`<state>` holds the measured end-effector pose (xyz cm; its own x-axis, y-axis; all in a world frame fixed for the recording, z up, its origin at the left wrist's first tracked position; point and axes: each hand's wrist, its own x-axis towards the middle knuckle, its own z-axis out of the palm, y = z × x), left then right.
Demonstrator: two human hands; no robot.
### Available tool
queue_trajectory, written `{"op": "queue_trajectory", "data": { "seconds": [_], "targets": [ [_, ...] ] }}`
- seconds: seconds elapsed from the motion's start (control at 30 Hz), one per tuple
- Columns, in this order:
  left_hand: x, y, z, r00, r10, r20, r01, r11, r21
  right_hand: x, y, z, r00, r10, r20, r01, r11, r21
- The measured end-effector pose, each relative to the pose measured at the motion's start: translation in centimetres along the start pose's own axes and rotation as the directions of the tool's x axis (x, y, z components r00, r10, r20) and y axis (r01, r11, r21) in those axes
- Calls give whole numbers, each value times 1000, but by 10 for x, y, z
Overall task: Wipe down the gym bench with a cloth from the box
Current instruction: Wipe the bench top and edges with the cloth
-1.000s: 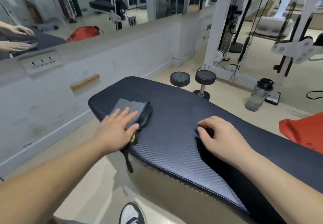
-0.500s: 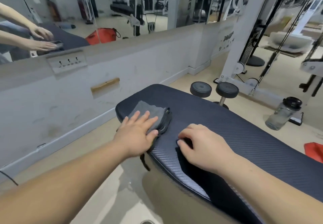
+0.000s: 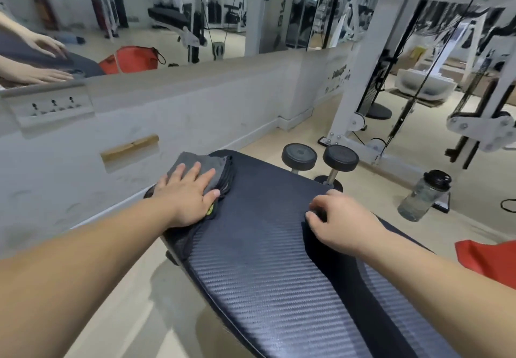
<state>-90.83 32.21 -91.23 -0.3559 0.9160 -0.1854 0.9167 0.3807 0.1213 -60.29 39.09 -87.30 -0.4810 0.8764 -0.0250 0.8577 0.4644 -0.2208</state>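
Note:
A dark padded gym bench with a ribbed carbon-look cover runs from the lower right toward the wall. A folded grey cloth lies on its far left end. My left hand presses flat on the cloth, fingers spread over it. My right hand rests on the middle of the bench top with its fingers curled down onto the pad, holding nothing. The box is not in view.
Two dumbbells stand on the floor beyond the bench. A clear water bottle stands to the right, near a white cable machine. A red bag lies at right. A low wall with a mirror above runs along the left.
My left hand has kept the cloth pressed on the bench's far end and slid it slightly farther along. My right hand stays on the pad. The camera has shifted its angle.

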Motion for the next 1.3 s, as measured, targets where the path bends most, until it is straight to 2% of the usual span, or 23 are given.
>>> {"op": "queue_trajectory", "data": {
  "seconds": [0.1,0.17,0.23,0.3,0.37,0.47,0.53,0.57,0.63,0.7,0.8,0.83,0.9,0.97,1.03,1.13,1.23,1.3],
  "targets": [
    [21,35,-2,999,-30,33,30,999,15,1,23,7,1000,14,-15,-15,999,-50],
    [26,73,-1,999,19,40,-20,1000,19,1,34,5,998,29,-57,-22,993,118],
    [23,118,4,988,146,52,-147,989,23,4,47,-4,984,128,-125,-75,928,365],
    [9,166,13,950,302,74,-304,952,22,2,61,-18,957,212,-198,-110,897,428],
    [-12,208,22,878,467,105,-471,882,23,-4,76,-28,931,261,-255,-144,906,399],
    [-48,239,29,696,705,139,-713,702,9,-10,96,-33,896,324,-305,-195,902,386],
    [-61,232,30,590,794,150,-802,597,-7,-11,104,-30,892,342,-295,-218,898,381],
    [-60,222,29,565,813,141,-820,572,-17,-11,105,-28,899,337,-280,-222,901,373],
    [-48,197,23,593,798,107,-802,597,-11,-10,103,-23,913,316,-258,-215,910,355],
    [-22,166,17,709,703,64,-705,709,17,-5,99,-19,930,289,-229,-204,921,333],
    [18,119,8,913,408,1,-408,912,37,1,90,-11,967,228,-115,-199,954,224],
    [30,112,5,952,304,-12,-304,952,45,2,89,-8,972,222,-81,-210,968,139],
    [44,117,3,986,165,12,-166,986,28,4,89,-7,965,247,-89,-247,969,11],
    [45,146,3,983,172,60,-171,985,-23,7,94,-9,939,313,-141,-308,950,51],
    [39,185,7,941,330,79,-327,944,-46,11,99,-11,897,413,-157,-388,906,170],
    [35,244,16,824,557,109,-557,830,-27,17,111,-13,866,482,-133,-435,857,278],
    [48,278,14,745,650,150,-654,756,-25,17,123,-16,854,503,-132,-427,824,372],
    [59,282,8,730,665,160,-674,738,7,18,125,-17,850,504,-154,-417,821,390]
  ]
}}
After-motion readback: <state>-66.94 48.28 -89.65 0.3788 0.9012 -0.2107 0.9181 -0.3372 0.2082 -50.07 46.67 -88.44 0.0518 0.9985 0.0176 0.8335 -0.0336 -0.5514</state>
